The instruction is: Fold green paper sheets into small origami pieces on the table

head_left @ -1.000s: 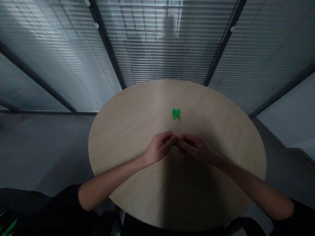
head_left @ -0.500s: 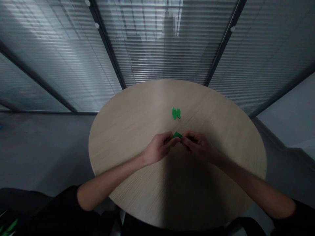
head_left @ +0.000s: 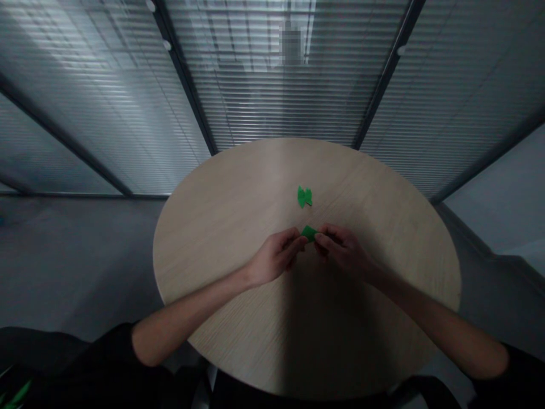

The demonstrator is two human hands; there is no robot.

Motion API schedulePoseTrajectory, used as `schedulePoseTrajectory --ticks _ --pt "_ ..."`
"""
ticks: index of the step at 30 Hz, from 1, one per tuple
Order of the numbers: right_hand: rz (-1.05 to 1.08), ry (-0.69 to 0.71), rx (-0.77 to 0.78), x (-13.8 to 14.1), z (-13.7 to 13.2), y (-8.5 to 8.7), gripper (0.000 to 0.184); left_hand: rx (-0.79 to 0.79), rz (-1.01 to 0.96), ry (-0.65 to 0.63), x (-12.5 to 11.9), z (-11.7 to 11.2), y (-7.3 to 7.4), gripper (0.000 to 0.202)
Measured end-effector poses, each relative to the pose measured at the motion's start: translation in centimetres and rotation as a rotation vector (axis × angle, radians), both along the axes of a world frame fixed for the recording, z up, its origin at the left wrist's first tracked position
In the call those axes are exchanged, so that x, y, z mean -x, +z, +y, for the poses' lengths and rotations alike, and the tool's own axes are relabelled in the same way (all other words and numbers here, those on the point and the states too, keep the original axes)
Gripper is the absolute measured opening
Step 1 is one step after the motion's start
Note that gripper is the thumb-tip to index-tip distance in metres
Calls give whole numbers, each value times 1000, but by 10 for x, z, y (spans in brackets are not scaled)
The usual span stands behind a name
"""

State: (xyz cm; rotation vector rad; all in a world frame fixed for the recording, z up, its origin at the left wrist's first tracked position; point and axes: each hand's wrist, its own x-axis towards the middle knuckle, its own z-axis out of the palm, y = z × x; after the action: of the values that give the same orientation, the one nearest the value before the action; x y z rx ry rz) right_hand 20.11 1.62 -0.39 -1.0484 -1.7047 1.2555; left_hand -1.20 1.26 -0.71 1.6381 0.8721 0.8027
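Between my two hands is a small piece of green paper (head_left: pixel 309 233), apparently folded. My left hand (head_left: pixel 279 254) pinches its left side between thumb and fingers. On the right side, my right hand (head_left: pixel 343 250) grips it the same way, thumb on top. Part of the paper is hidden behind my fingertips. Just beyond the hands, a green butterfly-shaped piece (head_left: pixel 304 196) lies on the round wooden table (head_left: pixel 221 227), touching neither hand.
Glass panels with blinds (head_left: pixel 272 102) in dark frames stand behind the table's far edge. Grey floor (head_left: pixel 85 255) shows to the left. Green leaves (head_left: pixel 19 393) appear at the lower left corner.
The green paper has turned between my fingers, from a pointed peak to a broader, flatter face. My left thumb has drawn back slightly to the left. The butterfly-shaped piece stays in place.
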Motion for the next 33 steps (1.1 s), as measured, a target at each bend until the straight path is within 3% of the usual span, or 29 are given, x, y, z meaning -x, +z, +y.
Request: schedulePoseTrajectory --ticks 9,23,33 --pt "-19 38 57 1 -2 1 39 -23 42 -50 -2 -2 8 35" --pt "-44 159 136 5 -9 1 37 -176 121 44 -6 -3 4 40" --pt "-43 175 114 2 -7 0 40 -120 66 41 -6 -6 8 41"
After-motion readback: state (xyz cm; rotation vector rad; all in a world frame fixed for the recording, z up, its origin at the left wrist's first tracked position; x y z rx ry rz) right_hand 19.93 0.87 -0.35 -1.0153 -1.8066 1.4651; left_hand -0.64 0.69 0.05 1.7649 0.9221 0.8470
